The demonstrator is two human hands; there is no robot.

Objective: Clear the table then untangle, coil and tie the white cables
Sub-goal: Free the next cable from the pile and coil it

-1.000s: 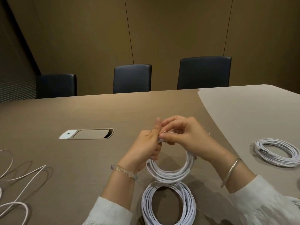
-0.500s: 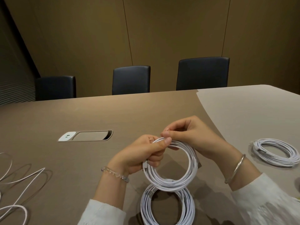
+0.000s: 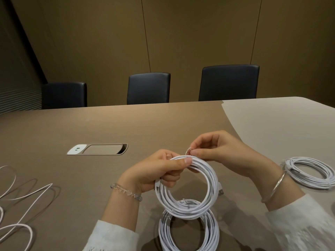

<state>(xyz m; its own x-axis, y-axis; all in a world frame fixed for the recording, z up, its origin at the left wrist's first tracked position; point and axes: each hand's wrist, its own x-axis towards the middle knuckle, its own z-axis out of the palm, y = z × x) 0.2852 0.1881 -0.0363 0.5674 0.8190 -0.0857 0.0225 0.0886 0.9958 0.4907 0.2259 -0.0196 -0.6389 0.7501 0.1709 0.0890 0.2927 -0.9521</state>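
- while the left hand (image 3: pixel 159 173) grips the top-left of the held coil (image 3: pixel 186 187) with thumb pressed across the strands, the right hand (image 3: pixel 219 149) pinches a thin white tie (image 3: pixel 188 151) just above the coil's top edge.
- held coil is upright, raised over the table (image 3: pixel 126 124), its lower arc overlapping a second coil (image 3: pixel 188 230) lying flat at the near edge.
- third coil (image 3: pixel 310 173) lies flat at far right, apart from the hands, cut off by the frame edge.
- loose cable (image 3: pixel 23 201) sprawls in open loops at far left, partly out of frame.
- no readable writing or brand anywhere; white outlet plate (image 3: pixel 77 149) on the table's cable hatch (image 3: pixel 103 149) shows two small marks, too small to read.
- table is matte brown, with a paler curved section at right.
- room: tan panelled wall, three dark chairs (image 3: pixel 148 87) behind the far edge.
- whether the tie is already round the coil: cannot tell, fingers cover it.
- bead bracelet (image 3: pixel 126 192) on left wrist, metal bangle (image 3: pixel 277 185) on right.
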